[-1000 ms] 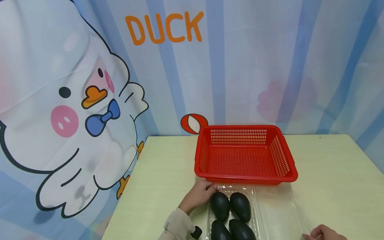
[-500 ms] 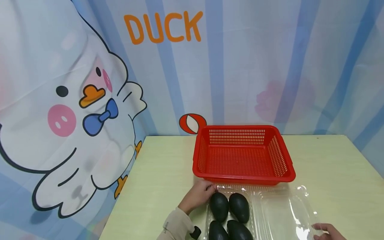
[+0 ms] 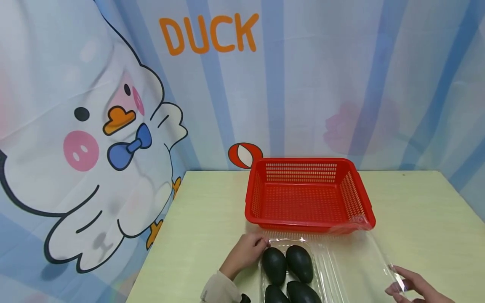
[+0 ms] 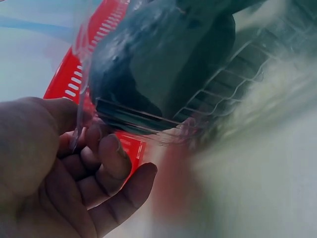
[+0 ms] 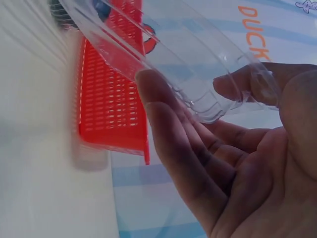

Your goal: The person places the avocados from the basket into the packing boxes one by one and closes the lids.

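Note:
Several dark green avocados (image 3: 274, 266) lie in the base of a clear plastic clamshell box (image 3: 319, 271), cut off by the bottom edge of the head view. My left hand (image 3: 244, 256) pinches the base's rim at its far left corner. In the left wrist view that hand (image 4: 74, 168) has its thumb and index on the clear rim, beside an avocado (image 4: 163, 54). The box's transparent lid (image 3: 360, 261) spreads to the right, tilted up off the table. My right hand (image 3: 417, 287) pinches its outer edge, with the thumb and fingers on opposite sides of the plastic (image 5: 168, 39).
A red plastic basket (image 3: 308, 226) stands just behind the box, with nothing visible inside. The lid's far corner overlaps the basket's front rim in the head view. Pale yellow table (image 3: 212, 210) surrounds them; a duck-print curtain (image 3: 303, 84) hangs behind.
The lid was low at the right, and its outer edge has now risen with my right hand, which has a fuller grip on it. My left hand stays at the box's corner.

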Available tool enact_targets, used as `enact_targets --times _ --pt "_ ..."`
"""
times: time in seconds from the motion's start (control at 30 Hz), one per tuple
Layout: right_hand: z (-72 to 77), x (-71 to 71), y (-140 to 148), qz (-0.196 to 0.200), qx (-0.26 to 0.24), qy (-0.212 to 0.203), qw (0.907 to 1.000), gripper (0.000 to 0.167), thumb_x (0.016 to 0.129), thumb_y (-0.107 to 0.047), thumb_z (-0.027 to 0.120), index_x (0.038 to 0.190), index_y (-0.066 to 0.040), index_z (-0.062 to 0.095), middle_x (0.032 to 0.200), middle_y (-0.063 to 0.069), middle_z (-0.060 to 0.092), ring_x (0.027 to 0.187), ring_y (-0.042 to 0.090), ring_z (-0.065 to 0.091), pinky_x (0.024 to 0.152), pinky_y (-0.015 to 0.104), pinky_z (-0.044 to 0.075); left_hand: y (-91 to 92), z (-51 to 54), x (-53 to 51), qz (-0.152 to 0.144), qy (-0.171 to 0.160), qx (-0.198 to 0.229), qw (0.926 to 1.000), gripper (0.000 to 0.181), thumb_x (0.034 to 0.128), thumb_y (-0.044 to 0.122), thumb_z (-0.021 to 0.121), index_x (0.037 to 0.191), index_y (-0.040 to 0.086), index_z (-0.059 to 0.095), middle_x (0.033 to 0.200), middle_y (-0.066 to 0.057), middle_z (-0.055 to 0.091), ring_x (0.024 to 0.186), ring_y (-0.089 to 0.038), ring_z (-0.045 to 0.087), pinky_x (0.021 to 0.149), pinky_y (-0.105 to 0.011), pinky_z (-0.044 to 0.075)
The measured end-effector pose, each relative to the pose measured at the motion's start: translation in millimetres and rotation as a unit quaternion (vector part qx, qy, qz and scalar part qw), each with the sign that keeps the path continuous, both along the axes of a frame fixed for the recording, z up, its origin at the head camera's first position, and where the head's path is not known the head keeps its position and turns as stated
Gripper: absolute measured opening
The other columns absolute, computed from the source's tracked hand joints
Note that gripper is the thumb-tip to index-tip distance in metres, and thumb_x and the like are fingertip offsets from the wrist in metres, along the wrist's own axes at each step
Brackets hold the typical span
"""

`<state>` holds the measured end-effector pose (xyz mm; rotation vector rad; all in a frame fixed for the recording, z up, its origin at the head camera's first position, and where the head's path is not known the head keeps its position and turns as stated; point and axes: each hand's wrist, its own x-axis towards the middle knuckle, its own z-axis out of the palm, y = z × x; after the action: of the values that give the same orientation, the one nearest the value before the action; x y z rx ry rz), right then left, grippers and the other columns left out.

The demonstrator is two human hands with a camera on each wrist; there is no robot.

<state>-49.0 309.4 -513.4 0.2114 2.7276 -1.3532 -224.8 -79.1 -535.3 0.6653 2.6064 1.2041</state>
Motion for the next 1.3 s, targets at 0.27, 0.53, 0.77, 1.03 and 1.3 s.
enact_targets --times 0.27,0.53,0.77,1.03,1.3 --pt "39.5 -9.0 -24 0.032 0.040 -0.090 0.9946 0.067 0.099 -0.020 0.067 0.151 0.003 0.034 0.120 0.015 0.068 0.075 0.014 0.067 0.068 0.031 0.062 -10.8 1.4 13.8 0.034 0.022 -0.003 0.9992 0.023 0.0998 0.013 0.056 0.083 0.011 0.071 0.070 0.008 0.058 0.066 -0.006 0.051 0.063 -0.022 0.045" --pt "65.0 -18.5 -40 0.072 0.058 -0.082 0.9924 0.076 0.093 -0.036 0.072 0.152 -0.002 0.039 0.128 0.015 0.067 0.087 0.012 0.069 0.067 0.032 0.063 -21.7 1.9 32.8 0.070 -0.070 0.026 0.9948 0.013 0.0993 0.012 0.059 0.090 0.011 0.068 0.066 0.003 0.056 0.059 -0.010 0.052 0.054 -0.022 0.045" --pt "82.5 -25.4 -55 0.094 0.130 -0.018 0.9869 0.067 0.090 -0.037 0.076 0.147 -0.014 0.049 0.123 0.002 0.070 0.082 0.005 0.068 0.067 0.030 0.062 -26.7 9.3 47.4 0.093 -0.142 0.016 0.9853 0.007 0.0993 0.015 0.060 0.099 0.011 0.065 0.065 -0.002 0.060 0.054 -0.016 0.056 0.051 -0.025 0.044" --pt "95.1 -31.7 -74 0.127 0.196 0.053 0.9709 0.064 0.086 -0.042 0.079 0.142 -0.031 0.053 0.122 -0.006 0.070 0.088 0.007 0.070 0.066 0.029 0.062 -25.9 18.7 57.7 0.111 -0.235 -0.004 0.9657 0.019 0.0948 0.012 0.062 0.113 0.009 0.066 0.067 -0.007 0.066 0.053 -0.018 0.059 0.062 -0.028 0.056" --pt "94.9 -33.2 -87 0.140 0.255 0.159 0.9436 0.059 0.079 -0.047 0.084 0.132 -0.040 0.060 0.118 -0.012 0.072 0.086 0.005 0.070 0.066 0.031 0.062 -22.0 20.4 70.1 0.141 -0.291 0.015 0.9460 0.033 0.0915 0.014 0.065 0.124 0.012 0.065 0.071 -0.008 0.069 0.050 -0.015 0.058 0.062 -0.026 0.058"
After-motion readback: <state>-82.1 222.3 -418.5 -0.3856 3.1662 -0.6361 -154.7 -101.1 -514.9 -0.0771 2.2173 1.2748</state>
